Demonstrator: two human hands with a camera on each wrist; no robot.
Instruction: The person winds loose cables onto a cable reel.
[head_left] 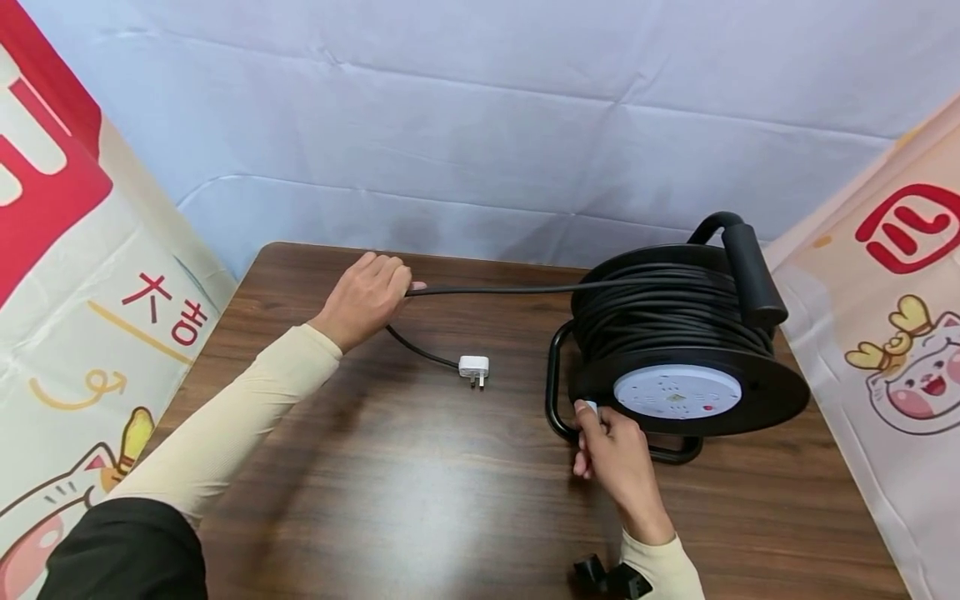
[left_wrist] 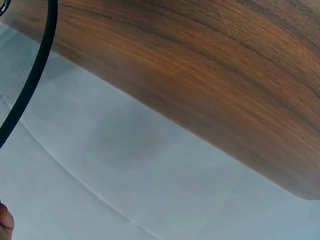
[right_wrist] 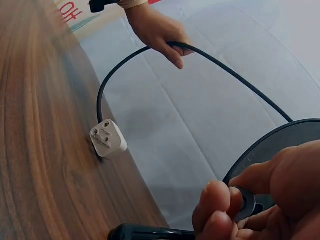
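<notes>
A black cable reel [head_left: 780,387] stands at the right of the table, a white socket face [head_left: 652,392] on its near side. My left hand [head_left: 367,300] grips the black cable [head_left: 495,290], which runs taut from the top of the drum. Beyond this hand the cable's tail bends down to a white three-pin plug [head_left: 473,367] near the tabletop. My right hand [head_left: 618,454] is at the reel's near flange. Its fingers pinch a dark round knob [right_wrist: 245,204], partly hidden by the fingers in the right wrist view.
The reel's tubular stand [head_left: 553,375] and its carrying handle [head_left: 753,275] stick out from the drum. The wooden table [head_left: 405,500] ends at a back edge before a white cloth backdrop [head_left: 465,125]. Printed cloths hang at both sides.
</notes>
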